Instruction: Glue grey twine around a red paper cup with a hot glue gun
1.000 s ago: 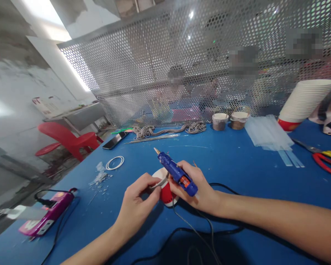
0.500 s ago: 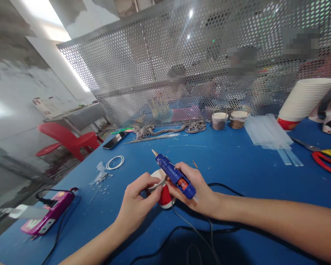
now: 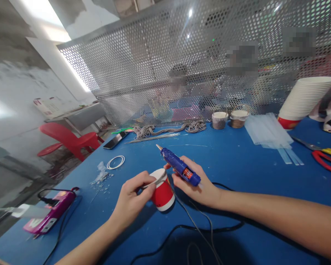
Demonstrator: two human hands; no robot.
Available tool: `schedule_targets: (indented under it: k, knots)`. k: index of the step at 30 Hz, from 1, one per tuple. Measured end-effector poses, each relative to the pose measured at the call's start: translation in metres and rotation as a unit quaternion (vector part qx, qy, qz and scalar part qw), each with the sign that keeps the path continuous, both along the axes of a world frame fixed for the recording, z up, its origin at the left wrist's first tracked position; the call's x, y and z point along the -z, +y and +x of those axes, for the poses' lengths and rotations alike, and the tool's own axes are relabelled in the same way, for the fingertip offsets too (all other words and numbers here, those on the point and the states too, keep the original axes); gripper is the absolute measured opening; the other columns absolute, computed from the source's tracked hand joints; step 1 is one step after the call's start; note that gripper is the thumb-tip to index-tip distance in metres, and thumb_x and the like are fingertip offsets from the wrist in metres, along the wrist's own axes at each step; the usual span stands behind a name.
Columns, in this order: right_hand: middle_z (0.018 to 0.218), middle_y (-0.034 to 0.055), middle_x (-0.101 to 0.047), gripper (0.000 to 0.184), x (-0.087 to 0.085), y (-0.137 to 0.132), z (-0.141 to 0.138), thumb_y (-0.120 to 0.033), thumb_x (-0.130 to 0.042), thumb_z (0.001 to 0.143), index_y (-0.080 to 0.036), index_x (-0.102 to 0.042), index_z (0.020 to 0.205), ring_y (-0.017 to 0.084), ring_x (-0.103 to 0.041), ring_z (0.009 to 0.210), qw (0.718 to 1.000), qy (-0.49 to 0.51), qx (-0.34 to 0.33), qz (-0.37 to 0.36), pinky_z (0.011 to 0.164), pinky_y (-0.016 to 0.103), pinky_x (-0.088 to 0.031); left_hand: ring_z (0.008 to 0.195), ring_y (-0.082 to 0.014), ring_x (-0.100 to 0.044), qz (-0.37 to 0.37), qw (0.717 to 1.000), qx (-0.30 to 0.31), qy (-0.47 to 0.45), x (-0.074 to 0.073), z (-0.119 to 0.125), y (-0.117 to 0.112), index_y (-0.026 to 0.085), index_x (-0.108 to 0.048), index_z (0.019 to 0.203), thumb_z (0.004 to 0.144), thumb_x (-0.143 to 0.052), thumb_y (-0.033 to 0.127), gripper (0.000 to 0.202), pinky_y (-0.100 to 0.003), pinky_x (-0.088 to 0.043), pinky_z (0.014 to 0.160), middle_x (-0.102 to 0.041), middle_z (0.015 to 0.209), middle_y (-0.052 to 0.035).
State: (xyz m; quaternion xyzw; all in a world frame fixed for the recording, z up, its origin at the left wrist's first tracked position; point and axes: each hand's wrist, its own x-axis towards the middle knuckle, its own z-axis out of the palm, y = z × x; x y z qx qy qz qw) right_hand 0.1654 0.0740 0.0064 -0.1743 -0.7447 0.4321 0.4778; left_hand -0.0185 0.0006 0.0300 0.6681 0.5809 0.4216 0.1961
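1. Head view, left hand (image 3: 136,189): its thumb and fingers are nearly closed in a pinch, with a grey cord (image 3: 160,178) caught between them at the upper part of a cup (image 3: 163,195).
2. The cup is in front of the person, between the two hands – tilted, a white end up, a red band around its side. The left fingertips cover part of it; whether its lower edge touches the desk (image 3: 79,228) I cannot tell.
3. Right hand (image 3: 194,184): curled around a blue glue gun (image 3: 180,165), whose nozzle points up and to the left, clear of the cup. The gun hides part of this hand. A finger reaches close behind the cup; contact there cannot be made out.
4. Thin grey lines and a black cable (image 3: 173,230) run over the desk below the hands.
5. To the left lie white rings (image 3: 116,162), pale scraps (image 3: 101,176) and a purple power strip (image 3: 51,213).
6. Along the far side are a phone (image 3: 116,140), bundles of grey yarn (image 3: 146,131) and two small pots (image 3: 220,120).
7. To the right are clear strips (image 3: 267,130), scissors (image 3: 327,156) and a leaning stack of cups (image 3: 307,101).
8. A perforated screen (image 3: 121,73) stands across the far edge – people show dimly through it.
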Motion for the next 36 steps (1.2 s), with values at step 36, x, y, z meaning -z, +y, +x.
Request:
schedule_targets:
  k: [36]
  knots:
    - [0.071, -0.0011, -0.055, 0.006, 0.008, -0.008, 0.003, -0.022, -0.055, 0.084, -0.018, -0.052, 0.081, 0.012, -0.050, 0.063, 0.999, -0.033, 0.039, 0.003, 0.062, 0.024, -0.043, 0.058, -0.0112, -0.057, 0.136, 0.980, -0.098, 0.108, -0.004, -0.002, 0.003, 0.019, -0.060, 0.067, 0.077, -0.053, 0.019, 0.012, -0.021, -0.049, 0.055, -0.062, 0.064, 0.0019]
